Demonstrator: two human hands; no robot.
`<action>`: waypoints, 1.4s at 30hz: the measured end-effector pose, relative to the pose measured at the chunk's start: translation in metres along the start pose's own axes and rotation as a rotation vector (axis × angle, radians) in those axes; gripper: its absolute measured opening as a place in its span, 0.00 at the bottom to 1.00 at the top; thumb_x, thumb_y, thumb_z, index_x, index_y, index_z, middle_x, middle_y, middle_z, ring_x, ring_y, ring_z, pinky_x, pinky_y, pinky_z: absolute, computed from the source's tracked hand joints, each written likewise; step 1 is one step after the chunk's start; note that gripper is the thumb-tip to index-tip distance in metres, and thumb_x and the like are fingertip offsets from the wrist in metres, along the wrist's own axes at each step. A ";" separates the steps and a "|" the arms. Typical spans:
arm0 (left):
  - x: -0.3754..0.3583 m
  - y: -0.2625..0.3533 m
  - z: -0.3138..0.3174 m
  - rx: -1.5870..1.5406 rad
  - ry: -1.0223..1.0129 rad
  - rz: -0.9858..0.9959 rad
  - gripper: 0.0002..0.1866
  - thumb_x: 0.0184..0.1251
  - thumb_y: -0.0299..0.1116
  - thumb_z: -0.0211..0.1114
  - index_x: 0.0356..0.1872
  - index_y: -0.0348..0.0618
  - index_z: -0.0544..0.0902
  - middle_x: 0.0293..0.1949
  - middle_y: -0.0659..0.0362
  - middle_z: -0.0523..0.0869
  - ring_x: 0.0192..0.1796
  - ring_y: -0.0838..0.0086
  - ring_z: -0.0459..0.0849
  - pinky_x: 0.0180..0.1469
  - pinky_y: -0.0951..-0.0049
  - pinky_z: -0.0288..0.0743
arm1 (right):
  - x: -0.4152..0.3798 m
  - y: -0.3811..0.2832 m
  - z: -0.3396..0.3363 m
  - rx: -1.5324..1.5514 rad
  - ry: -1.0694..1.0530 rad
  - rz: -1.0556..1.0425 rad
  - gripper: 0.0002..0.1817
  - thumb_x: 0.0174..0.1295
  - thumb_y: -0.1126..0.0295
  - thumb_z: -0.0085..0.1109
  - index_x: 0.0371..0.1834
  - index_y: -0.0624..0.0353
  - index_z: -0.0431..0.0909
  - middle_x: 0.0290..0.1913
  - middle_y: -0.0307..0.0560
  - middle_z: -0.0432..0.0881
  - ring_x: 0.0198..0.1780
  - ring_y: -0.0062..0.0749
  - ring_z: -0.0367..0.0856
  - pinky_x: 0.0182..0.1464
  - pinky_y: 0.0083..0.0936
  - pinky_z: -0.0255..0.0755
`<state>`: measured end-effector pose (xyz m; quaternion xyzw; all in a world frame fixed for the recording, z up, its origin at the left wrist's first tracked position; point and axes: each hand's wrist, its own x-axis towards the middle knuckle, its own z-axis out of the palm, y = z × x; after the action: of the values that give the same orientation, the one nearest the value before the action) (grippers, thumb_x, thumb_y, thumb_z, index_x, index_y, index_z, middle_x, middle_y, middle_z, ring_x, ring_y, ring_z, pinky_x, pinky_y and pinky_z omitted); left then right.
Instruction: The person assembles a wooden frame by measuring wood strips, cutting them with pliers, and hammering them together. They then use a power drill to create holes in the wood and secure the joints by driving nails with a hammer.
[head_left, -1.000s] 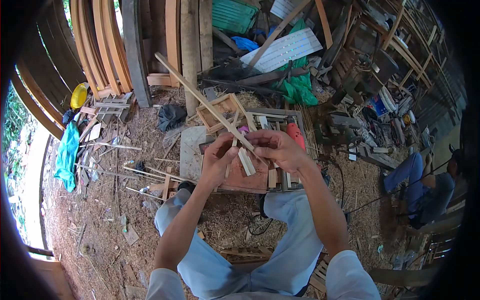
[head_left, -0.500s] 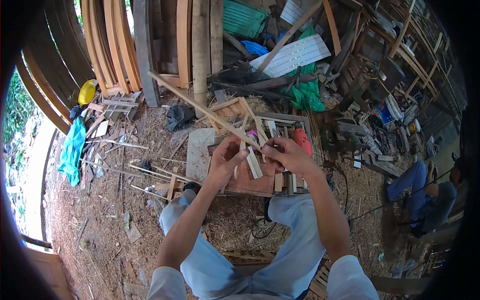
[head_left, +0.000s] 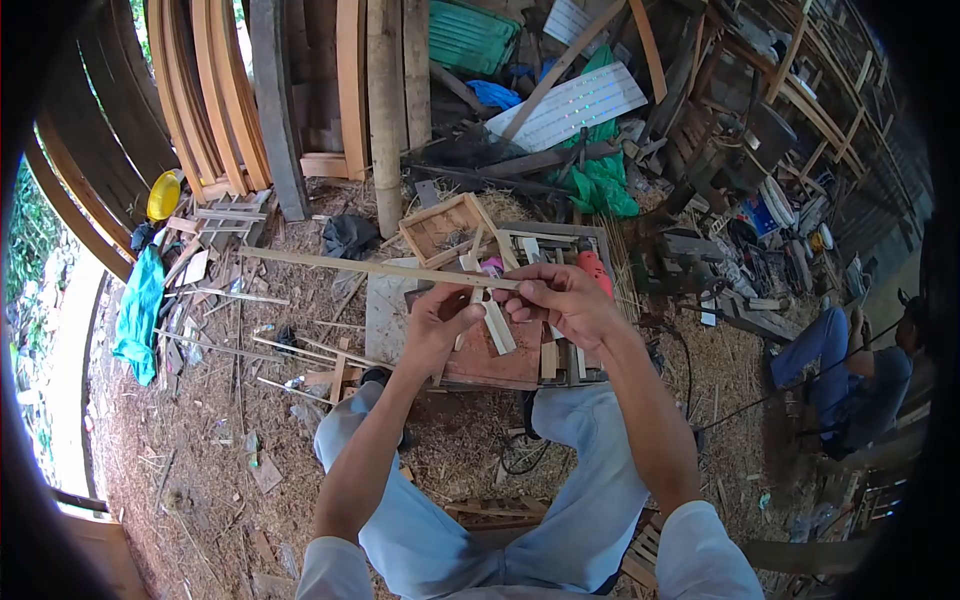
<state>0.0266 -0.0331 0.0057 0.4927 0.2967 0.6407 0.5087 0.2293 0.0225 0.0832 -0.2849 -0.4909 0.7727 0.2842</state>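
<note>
A long thin wooden strip (head_left: pixel 370 267) reaches from between my hands out to the left, nearly level. My right hand (head_left: pixel 562 305) pinches its right end between thumb and fingers. Just beneath the strip, my left hand (head_left: pixel 443 325) has its thumb and fingers closed near the strip; what they hold is too small to tell. Short pale wood pieces (head_left: pixel 498 327) lie below the hands on a reddish board (head_left: pixel 510 372). Beyond them are a wooden box frame (head_left: pixel 440 232) and a red tool (head_left: pixel 594 272).
A person (head_left: pixel 865 385) sits at the far right. Curved wooden frames (head_left: pixel 235 100) stand at the back left, near a yellow helmet (head_left: pixel 163 195). Wood scraps and shavings cover the ground, with a black cable (head_left: pixel 688 370) right of my legs.
The strip has swung down from a steep slant to nearly level, its far end moving left. Both hands have turned slightly with it, and the view has shifted a little.
</note>
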 end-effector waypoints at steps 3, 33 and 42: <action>-0.001 0.001 0.005 0.011 0.026 -0.065 0.21 0.63 0.24 0.68 0.58 0.35 0.76 0.52 0.57 0.82 0.56 0.73 0.79 0.62 0.70 0.71 | 0.004 0.002 0.003 0.100 0.015 0.018 0.15 0.68 0.74 0.55 0.55 0.71 0.73 0.48 0.53 0.83 0.43 0.32 0.85 0.48 0.26 0.83; -0.039 -0.046 -0.012 1.618 0.178 -0.381 0.17 0.58 0.34 0.65 0.49 0.40 0.79 0.37 0.44 0.86 0.40 0.50 0.86 0.42 0.51 0.79 | 0.027 0.036 -0.056 0.382 0.293 -0.151 0.08 0.68 0.79 0.48 0.47 0.71 0.73 0.42 0.55 0.83 0.40 0.36 0.85 0.49 0.27 0.83; 0.002 -0.089 0.002 1.321 0.315 -0.286 0.19 0.58 0.39 0.65 0.45 0.35 0.78 0.39 0.39 0.85 0.45 0.45 0.84 0.46 0.51 0.78 | 0.028 0.042 -0.062 0.391 0.275 -0.198 0.10 0.70 0.78 0.45 0.46 0.74 0.73 0.42 0.54 0.82 0.40 0.37 0.85 0.47 0.27 0.84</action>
<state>0.0603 -0.0042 -0.0712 0.5562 0.7570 0.3164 0.1325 0.2478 0.0648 0.0178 -0.2774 -0.3145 0.7754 0.4722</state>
